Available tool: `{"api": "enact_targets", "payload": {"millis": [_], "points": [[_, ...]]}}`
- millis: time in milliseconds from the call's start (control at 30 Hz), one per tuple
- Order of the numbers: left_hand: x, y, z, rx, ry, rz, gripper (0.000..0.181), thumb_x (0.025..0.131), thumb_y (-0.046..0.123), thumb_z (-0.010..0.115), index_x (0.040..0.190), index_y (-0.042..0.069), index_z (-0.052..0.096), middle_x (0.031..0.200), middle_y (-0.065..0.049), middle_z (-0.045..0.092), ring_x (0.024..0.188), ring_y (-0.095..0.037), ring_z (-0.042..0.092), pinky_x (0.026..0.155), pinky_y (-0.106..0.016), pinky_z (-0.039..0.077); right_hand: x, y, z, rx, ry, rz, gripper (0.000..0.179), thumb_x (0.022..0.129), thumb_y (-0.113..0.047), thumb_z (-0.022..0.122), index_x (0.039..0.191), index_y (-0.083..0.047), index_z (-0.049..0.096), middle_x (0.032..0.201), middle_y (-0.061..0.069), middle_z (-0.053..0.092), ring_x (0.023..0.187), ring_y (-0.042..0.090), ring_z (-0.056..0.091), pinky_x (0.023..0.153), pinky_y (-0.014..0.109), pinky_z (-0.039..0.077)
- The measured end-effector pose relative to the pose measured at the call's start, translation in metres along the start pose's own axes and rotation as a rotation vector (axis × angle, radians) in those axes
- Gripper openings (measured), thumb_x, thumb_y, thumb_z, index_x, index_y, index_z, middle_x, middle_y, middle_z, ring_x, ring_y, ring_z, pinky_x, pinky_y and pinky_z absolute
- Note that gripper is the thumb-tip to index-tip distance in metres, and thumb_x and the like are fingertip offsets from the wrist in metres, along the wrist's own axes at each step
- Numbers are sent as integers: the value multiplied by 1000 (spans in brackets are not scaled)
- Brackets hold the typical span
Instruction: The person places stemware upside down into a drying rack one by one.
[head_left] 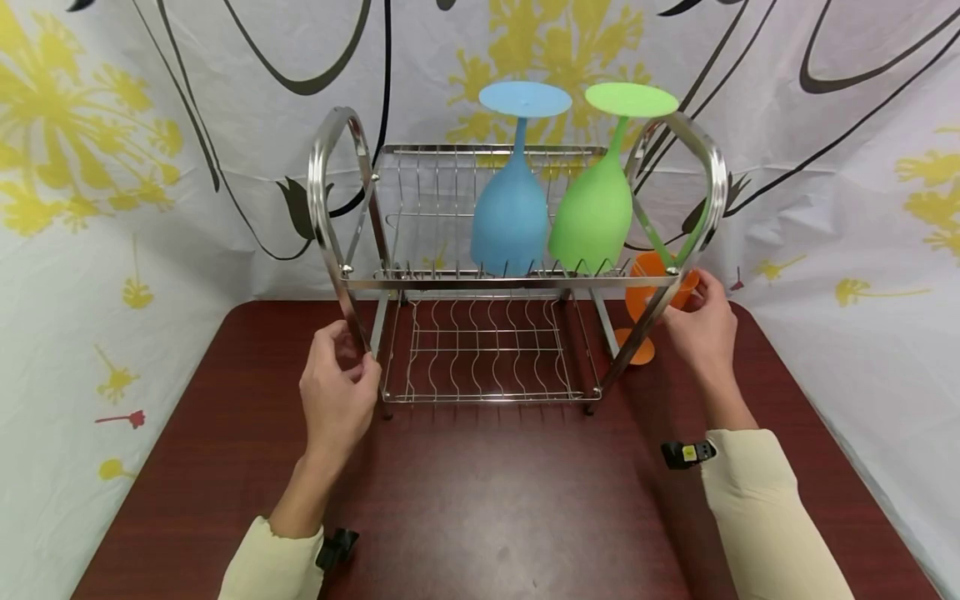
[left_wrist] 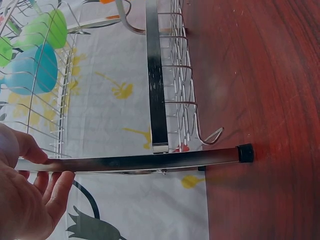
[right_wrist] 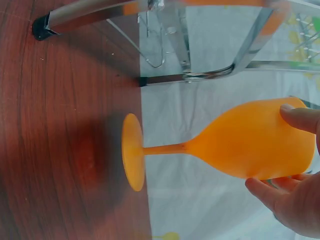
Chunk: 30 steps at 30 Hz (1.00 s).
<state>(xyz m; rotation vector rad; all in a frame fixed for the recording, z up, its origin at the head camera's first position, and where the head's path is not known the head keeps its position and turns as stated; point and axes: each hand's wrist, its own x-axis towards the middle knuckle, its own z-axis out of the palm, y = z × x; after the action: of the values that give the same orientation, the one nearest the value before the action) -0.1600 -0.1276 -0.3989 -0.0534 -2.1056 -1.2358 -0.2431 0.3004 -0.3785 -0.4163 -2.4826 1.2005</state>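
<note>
An orange wine glass (right_wrist: pixel 250 137) is in my right hand (head_left: pixel 705 325), whose fingers and thumb grip its bowl near the rim. The glass is upright, base down, beside the right side of the metal dish rack (head_left: pixel 487 283); whether the base touches the table I cannot tell. My left hand (head_left: pixel 337 383) pinches the rack's left front leg (left_wrist: pixel 150 161) between thumb and fingers. On the upper tier, a blue wine glass (head_left: pixel 510 217) and a green wine glass (head_left: pixel 596 208) stand upside down, side by side, toward the right.
The two-tier rack stands on a dark red wooden table (head_left: pixel 495 492). Its lower tier (head_left: pixel 487 350) has wavy wires and holds no dishes. A white cloth (head_left: pixel 187 208) with yellow flowers and dark stems hangs behind and at both sides.
</note>
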Motion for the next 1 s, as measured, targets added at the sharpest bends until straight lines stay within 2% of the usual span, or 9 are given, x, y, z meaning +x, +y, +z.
{"api": "enact_targets", "payload": {"millis": [233,333,500,700,867,1000], "points": [[0,0,-1,6,5,-4,40,79,-6,62,118,-3,54,95,-14,60,86,-19,61,68,-4,51,-21,-6,-9,60,-5,19,84,80,-49,74,151,-25,34,151,5,41,137,25,41,109,47,40],[0,0,-1,5,8,1,40,79,-7,62,118,-3,54,95,-14,61,86,-19,61,68,-9,54,-28,-8,-13,70,2,17,81,80,-46,75,149,-28,36,150,4,43,136,24,42,108,46,42],[-1,-1,-1,0,8,14,40,79,-7,62,118,-4,55,94,-14,61,86,-19,62,67,-15,56,-42,-5,-19,87,16,-3,78,80,-38,79,146,-30,40,144,0,48,129,20,49,102,31,49],[-2,-1,0,-9,4,6,41,78,-8,62,118,-3,55,95,-15,61,86,-20,62,68,-4,51,-54,-1,-28,137,18,-17,79,80,-28,80,147,-27,38,141,2,49,122,18,54,89,10,49],[-2,-1,0,-7,8,6,40,79,-7,63,118,-3,55,94,-15,61,86,-20,62,69,-6,52,-61,-6,-37,230,35,-21,77,79,-17,81,145,-24,41,135,0,51,113,9,55,81,4,47],[-2,-1,0,3,11,1,40,78,-7,63,118,-3,55,94,-14,61,86,-19,62,69,-10,54,-68,-6,-44,297,41,-59,76,78,-8,81,143,-20,42,132,-2,50,111,10,55,81,4,47]]}}
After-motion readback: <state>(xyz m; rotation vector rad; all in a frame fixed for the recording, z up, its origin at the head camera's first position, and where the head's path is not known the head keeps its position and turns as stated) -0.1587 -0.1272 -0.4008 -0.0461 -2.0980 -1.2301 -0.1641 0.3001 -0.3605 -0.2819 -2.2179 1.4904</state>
